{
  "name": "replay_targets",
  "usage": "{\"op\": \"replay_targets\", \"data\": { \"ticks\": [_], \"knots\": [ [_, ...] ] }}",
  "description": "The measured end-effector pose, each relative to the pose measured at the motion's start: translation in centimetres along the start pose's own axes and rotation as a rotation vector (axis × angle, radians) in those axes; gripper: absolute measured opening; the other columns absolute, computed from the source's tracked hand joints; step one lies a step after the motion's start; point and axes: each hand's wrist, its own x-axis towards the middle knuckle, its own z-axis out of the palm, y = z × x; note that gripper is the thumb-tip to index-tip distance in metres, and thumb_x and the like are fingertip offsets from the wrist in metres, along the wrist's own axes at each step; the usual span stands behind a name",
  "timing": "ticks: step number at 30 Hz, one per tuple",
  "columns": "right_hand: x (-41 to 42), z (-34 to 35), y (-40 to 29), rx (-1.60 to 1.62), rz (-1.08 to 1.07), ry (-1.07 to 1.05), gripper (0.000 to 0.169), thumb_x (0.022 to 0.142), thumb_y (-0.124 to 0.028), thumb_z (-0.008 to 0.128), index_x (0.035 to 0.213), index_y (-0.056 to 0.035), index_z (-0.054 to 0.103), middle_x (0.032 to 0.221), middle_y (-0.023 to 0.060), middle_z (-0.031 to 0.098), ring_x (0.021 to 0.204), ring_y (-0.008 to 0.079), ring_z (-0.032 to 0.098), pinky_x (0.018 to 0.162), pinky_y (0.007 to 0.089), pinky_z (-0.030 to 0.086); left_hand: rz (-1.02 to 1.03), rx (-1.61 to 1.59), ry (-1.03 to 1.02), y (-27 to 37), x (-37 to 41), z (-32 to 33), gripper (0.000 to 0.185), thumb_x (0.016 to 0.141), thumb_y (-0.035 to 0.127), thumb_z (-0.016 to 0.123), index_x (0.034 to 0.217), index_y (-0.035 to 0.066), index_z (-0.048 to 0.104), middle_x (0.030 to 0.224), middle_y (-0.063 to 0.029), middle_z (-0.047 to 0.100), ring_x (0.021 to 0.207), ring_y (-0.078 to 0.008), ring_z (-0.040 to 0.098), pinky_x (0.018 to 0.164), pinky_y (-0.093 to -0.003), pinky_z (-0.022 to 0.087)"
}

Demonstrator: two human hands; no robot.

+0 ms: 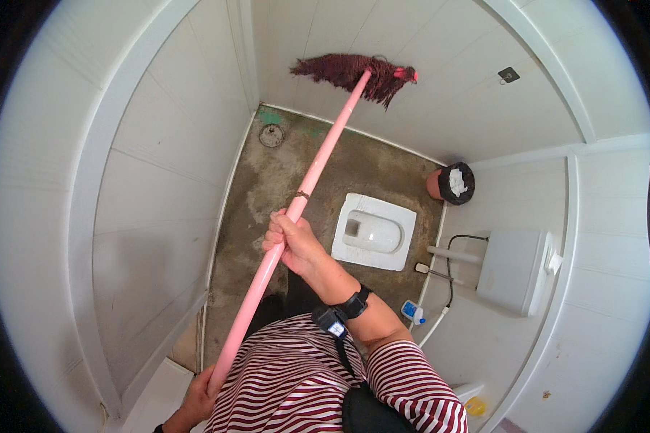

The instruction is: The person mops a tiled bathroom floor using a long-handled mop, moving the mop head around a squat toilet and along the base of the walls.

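Observation:
A mop with a pink pole (329, 142) runs slantwise up through the view. Its dark red strand head (352, 73) is raised against or just before the back wall; whether it touches cannot be told. My right hand (292, 242) grips the pole about midway, fingers wrapped around it. Lower left, my left hand (199, 398) holds the pole near its bottom end, beside my striped shirt. To the right of the pole, a white squat toilet (375, 231) is set into the stained concrete floor (298, 168).
A round floor drain (271, 135) lies in the far left corner. By the right wall stand a lined waste bin (435, 185) holding white paper and a bottle (411, 311) with a blue label. A cistern (512, 270) with pipes hangs there. A hook (509, 75) is on the back wall.

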Motion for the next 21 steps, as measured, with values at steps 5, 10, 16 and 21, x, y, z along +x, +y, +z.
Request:
{"op": "replay_targets", "data": {
  "ticks": [5, 10, 16, 21],
  "knots": [
    [6.0, -8.3, -4.9, 0.072, -0.038, 0.084, 0.017, 0.083, -0.005, 0.051, 0.079, -0.0113, 0.036, 0.060, -0.0020, 0.036, 0.047, 0.0109, 0.038, 0.045, 0.0287, 0.040, -0.135, 0.008, -0.169, 8.7, 8.7, 0.6, 0.042, 0.081, 0.008, 0.055, 0.120, -0.003, 0.043, 0.100, -0.0097, 0.056, 0.093, -0.0150, 0.051, 0.082, -0.0280, 0.041],
    [12.1, -19.0, -13.4, 0.004, -0.051, 0.350, 0.017, 0.082, -0.004, 0.048, 0.070, -0.0092, 0.036, 0.056, -0.0017, 0.034, 0.045, 0.0114, 0.036, 0.044, 0.0287, 0.038, -0.090, -0.152, -0.327, 11.4, 21.9, 5.7, 0.043, 0.083, 0.009, 0.055, 0.122, 0.000, 0.040, 0.075, -0.0005, 0.049, 0.058, -0.0061, 0.046, 0.050, -0.0215, 0.038],
    [16.8, -31.0, -22.1, 0.065, -0.157, 0.458, 0.022, 0.079, -0.003, 0.046, 0.061, -0.0119, 0.036, 0.053, -0.0021, 0.035, 0.044, 0.0126, 0.037, 0.042, 0.0264, 0.038, -0.185, -0.375, -0.493, 13.5, 36.0, 12.1, 0.031, 0.084, 0.013, 0.055, 0.113, 0.003, 0.045, 0.062, 0.0025, 0.044, 0.042, -0.0053, 0.040, 0.037, -0.0221, 0.031],
    [18.7, -36.9, -29.0, 0.125, -0.328, 0.635, 0.021, 0.084, -0.007, 0.046, 0.066, -0.0107, 0.035, 0.052, -0.0015, 0.035, 0.044, 0.0111, 0.039, 0.040, 0.0265, 0.036, -0.142, -0.391, -0.532, 14.5, 45.0, 16.7, 0.024, 0.083, 0.014, 0.056, 0.104, 0.005, 0.048, 0.057, 0.0040, 0.043, 0.039, -0.0051, 0.038, 0.034, -0.0225, 0.029]
  ]
}}
